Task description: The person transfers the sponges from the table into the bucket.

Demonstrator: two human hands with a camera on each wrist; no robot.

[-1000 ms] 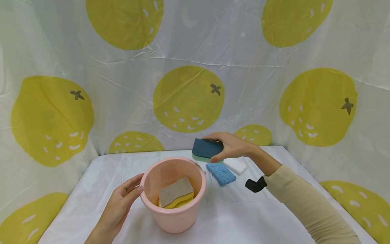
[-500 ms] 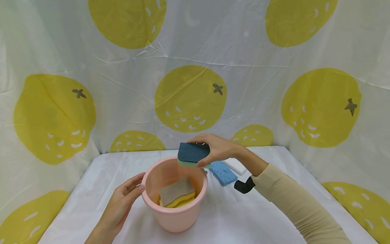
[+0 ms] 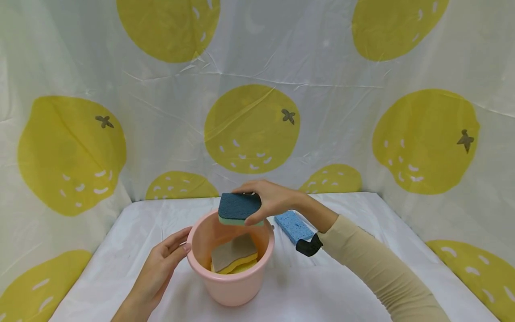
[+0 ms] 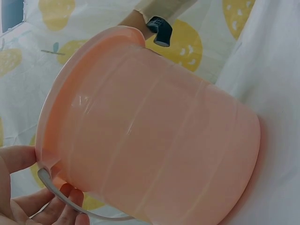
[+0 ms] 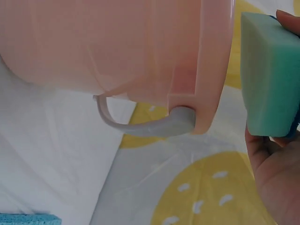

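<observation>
My right hand (image 3: 277, 200) holds a sponge (image 3: 240, 205) with a dark blue scouring side up and a light green foam side below, over the far part of a pink bucket's (image 3: 233, 290) mouth. In the right wrist view the green foam (image 5: 267, 75) sits between thumb and fingers, just past the rim. My left hand (image 3: 154, 264) grips the bucket at its left rim, the thumb on the rim and the fingers near the grey handle (image 4: 61, 197). Inside the bucket, a yellow sponge with a grey-brown top (image 3: 233, 252) lies over more yellow sponge (image 3: 244, 267).
A thin blue sponge (image 3: 293, 226) lies on the white-covered table (image 3: 322, 286), right of the bucket and partly under the right forearm in the head view. A lemon-patterned curtain (image 3: 169, 116) hangs behind and at the sides. A black strap piece (image 3: 309, 246) juts from the right sleeve.
My right hand has carried the blue-and-green sponge leftward from above the table to over the bucket. The white sponge is now hidden behind my right arm. My left hand stays at the rim.
</observation>
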